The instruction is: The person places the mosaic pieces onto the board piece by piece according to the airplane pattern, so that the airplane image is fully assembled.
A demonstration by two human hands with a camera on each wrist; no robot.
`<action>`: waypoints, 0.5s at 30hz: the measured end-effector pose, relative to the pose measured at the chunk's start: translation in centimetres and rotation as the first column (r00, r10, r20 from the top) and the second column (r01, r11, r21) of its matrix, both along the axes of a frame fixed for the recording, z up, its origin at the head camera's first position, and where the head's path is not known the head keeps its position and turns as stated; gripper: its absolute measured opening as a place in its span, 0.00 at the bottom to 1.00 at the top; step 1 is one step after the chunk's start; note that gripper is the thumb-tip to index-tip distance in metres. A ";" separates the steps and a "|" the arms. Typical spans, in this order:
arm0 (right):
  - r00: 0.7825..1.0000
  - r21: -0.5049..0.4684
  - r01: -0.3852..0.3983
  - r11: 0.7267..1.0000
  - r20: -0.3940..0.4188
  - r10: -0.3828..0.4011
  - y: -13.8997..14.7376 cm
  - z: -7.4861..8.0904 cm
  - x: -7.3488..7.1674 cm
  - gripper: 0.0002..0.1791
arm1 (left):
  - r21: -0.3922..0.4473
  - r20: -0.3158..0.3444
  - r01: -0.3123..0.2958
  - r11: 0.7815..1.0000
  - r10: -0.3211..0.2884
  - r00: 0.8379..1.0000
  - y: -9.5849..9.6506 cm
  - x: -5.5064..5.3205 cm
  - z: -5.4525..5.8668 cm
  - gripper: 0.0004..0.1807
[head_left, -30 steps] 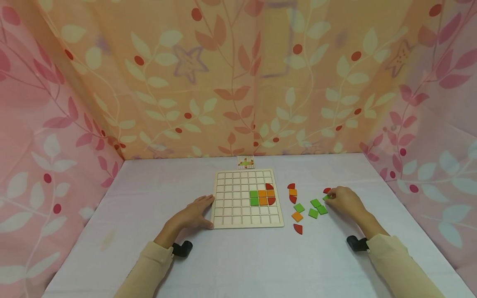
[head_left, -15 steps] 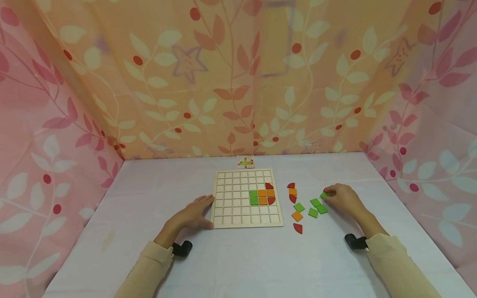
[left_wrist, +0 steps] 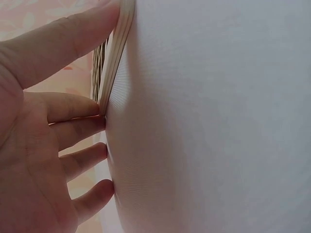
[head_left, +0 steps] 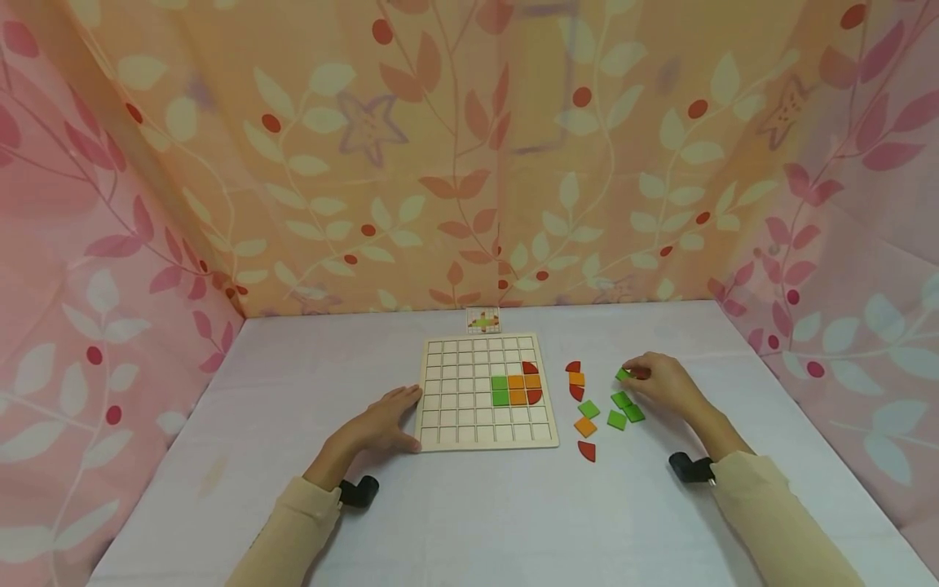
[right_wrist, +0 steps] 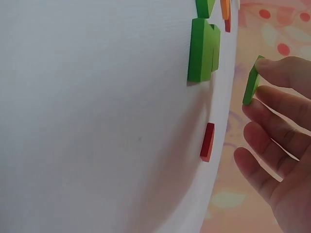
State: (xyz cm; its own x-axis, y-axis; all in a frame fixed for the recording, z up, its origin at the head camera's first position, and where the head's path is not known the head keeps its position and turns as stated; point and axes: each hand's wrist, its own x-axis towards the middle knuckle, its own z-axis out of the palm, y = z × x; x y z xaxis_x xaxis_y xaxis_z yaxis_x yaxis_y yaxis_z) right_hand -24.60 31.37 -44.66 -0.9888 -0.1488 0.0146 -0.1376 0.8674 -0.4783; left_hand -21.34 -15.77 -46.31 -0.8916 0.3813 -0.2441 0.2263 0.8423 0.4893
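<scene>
My right hand (head_left: 663,383) pinches a green square tile (right_wrist: 252,85) between thumb and fingers, raised off the table. A red quarter-circle tile (right_wrist: 207,143) lies below that hand in the right wrist view. At the left edge of the wooden grid board (head_left: 449,412) rests my left hand (head_left: 381,420), its fingers extended and thumb and fingertips touching the rim (left_wrist: 116,58). On the board's right side sit two green squares (head_left: 500,390), several orange squares (head_left: 517,389) and two red quarter circles (head_left: 534,397).
Loose tiles lie right of the board: several green squares (head_left: 617,420), orange squares (head_left: 584,426) and red quarter circles (head_left: 587,451). A small pattern card (head_left: 483,319) stands behind the board. Floral cloth walls (head_left: 469,163) enclose the white table (head_left: 469,522) at the back and sides.
My right hand has lifted the green tile and carried it leftward, away from the red quarter circle near it. The left hand has stayed at the board's edge.
</scene>
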 end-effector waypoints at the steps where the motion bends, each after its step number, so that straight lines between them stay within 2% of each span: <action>1: 1.000 -0.002 -0.004 1.000 -0.005 0.004 -0.1 0.0 -0.1 0.19 | 0.001 0.000 0.000 1.000 0.000 1.000 0.0 0.0 0.0 0.51; 15: 0.995 -0.035 -0.074 0.997 -0.065 0.072 -2.1 0.3 -1.2 0.16 | -0.007 0.007 -0.013 1.000 0.013 1.000 0.2 0.2 0.3 0.52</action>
State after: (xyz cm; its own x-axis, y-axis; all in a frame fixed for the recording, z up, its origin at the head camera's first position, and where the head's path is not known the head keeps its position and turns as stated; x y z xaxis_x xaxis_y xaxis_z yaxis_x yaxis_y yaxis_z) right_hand -25.77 29.27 -44.36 -0.9721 -0.2189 0.0844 -0.2315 0.8356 -0.4983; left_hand -21.19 -15.58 -46.00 -0.8945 0.3682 -0.2534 0.2118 0.8484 0.4851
